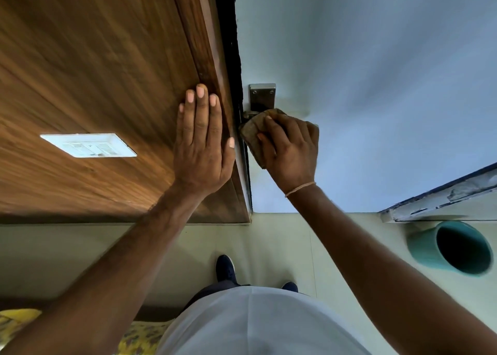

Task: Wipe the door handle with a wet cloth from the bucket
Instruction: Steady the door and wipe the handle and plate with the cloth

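A metal door handle (261, 97) with a screwed backplate sits on the pale blue door (363, 85). My right hand (291, 150) grips a brownish wet cloth (252, 131) and presses it over the lever, which is mostly hidden under the cloth. My left hand (201, 142) lies flat, fingers spread, on the wooden panel (94, 72) beside the door's edge and holds nothing. A teal bucket (451, 247) stands on the floor at the lower right, its inside dark.
A white switch plate (88, 144) is fixed to the wooden panel at the left. A worn pale frame edge (441, 198) runs above the bucket. My feet in dark shoes (225, 268) stand on the pale tiled floor. Yellow patterned fabric (139, 338) lies at the bottom left.
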Demonstrator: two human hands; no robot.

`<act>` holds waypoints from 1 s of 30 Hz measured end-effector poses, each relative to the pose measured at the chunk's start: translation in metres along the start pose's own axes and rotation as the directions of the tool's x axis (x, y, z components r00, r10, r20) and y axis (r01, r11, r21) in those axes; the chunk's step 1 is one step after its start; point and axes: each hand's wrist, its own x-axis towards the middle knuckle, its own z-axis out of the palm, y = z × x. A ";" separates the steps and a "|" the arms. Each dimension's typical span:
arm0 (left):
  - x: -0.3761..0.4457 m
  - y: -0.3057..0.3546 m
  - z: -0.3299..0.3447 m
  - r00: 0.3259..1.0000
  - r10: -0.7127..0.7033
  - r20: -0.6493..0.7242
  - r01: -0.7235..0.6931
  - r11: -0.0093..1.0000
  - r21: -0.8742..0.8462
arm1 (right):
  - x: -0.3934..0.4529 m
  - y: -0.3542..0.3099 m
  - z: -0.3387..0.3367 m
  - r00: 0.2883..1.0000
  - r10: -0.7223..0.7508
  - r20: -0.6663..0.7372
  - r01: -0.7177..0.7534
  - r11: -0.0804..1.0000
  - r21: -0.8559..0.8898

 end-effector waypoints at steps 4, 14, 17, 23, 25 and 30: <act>0.000 0.001 0.002 1.000 -0.027 0.006 0.026 1.000 0.006 | 0.007 -0.016 0.013 0.998 -0.051 0.039 0.052 0.998 -0.029; -0.003 0.002 0.003 1.000 -0.026 0.005 0.026 1.000 -0.015 | 0.007 0.033 -0.014 0.985 -0.174 0.016 0.174 0.985 0.010; -0.001 0.002 0.002 1.000 -0.024 0.000 0.024 1.000 -0.010 | 0.006 0.036 -0.017 0.994 -0.102 0.024 0.103 0.994 -0.034; 0.001 0.005 0.002 0.999 -0.043 0.006 0.043 0.999 0.000 | 0.008 -0.002 0.007 0.984 -0.138 0.110 0.149 0.983 -0.104; 0.001 0.006 0.002 0.999 -0.044 0.010 0.044 0.999 -0.004 | 0.007 0.007 0.006 0.983 -0.162 0.085 0.171 0.979 -0.111; 0.003 0.011 0.002 0.999 -0.052 0.002 0.052 0.999 0.000 | -0.001 0.051 -0.016 0.990 -0.143 0.018 0.144 0.979 -0.145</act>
